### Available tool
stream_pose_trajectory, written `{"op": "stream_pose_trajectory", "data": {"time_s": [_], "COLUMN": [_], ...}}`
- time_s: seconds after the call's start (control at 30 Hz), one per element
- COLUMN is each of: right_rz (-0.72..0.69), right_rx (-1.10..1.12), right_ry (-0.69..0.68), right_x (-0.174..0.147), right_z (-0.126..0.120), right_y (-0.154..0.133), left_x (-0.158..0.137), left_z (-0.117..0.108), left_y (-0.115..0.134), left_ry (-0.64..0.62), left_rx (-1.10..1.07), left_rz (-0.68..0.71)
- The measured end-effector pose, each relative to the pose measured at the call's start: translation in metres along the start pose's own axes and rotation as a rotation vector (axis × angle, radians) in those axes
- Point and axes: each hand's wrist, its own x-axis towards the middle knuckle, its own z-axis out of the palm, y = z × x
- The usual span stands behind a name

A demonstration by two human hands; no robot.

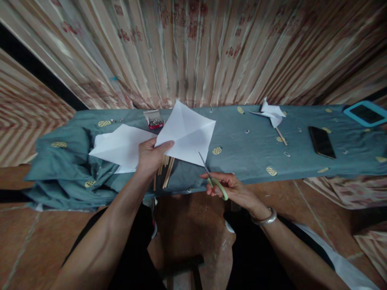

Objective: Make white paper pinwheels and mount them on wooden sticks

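Note:
My left hand (152, 155) pinches a creased white paper square (189, 133) by its left corner, thumb on top. In my right hand (229, 187) are scissors (216, 184) with light green handles. Their blades reach the paper's lower corner; whether they cut into it I cannot tell. More white paper sheets (121, 145) lie on the cloth just left of my left hand. Below the held paper, several thin wooden sticks (168, 172) lie partly hidden. A small open box (155, 120) of shiny metal pieces stands behind my left hand.
A teal cloth (236, 157) with yellow prints covers the long table. To the right lie a paper pinwheel (272, 113) on a stick, a black phone (321, 141) and a blue-framed tablet (367, 112). A striped curtain (193, 52) hangs along the back edge.

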Motion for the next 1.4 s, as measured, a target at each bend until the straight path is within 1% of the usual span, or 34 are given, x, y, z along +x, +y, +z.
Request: {"op": "stream_pose_trajectory", "data": {"time_s": [0.2, 0.43, 0.8, 1.0, 1.1, 1.4], "right_rz": [0.002, 0.052, 0.022, -0.025, -0.020, 0.017], "right_rx": [-0.014, -0.015, -0.022, -0.053, -0.051, -0.019], "right_ry": [0.003, 0.040, 0.079, 0.098, 0.104, 0.125], "right_x": [0.000, 0.001, 0.003, 0.003, 0.004, 0.005], "right_z": [0.001, 0.000, 0.004, 0.005, 0.005, 0.007], "right_y": [0.002, 0.005, 0.004, 0.002, 0.003, 0.004], "left_x": [0.000, 0.001, 0.002, -0.005, -0.008, -0.006], "left_z": [0.000, -0.001, -0.002, 0.003, 0.004, 0.003], "left_y": [0.001, -0.001, -0.002, -0.002, -0.002, -0.002], "left_ry": [0.001, -0.012, 0.004, -0.049, -0.064, -0.051], "left_rx": [0.010, -0.034, -0.010, -0.041, -0.039, -0.025], "left_rz": [-0.006, -0.004, -0.011, -0.051, -0.056, -0.065]}}
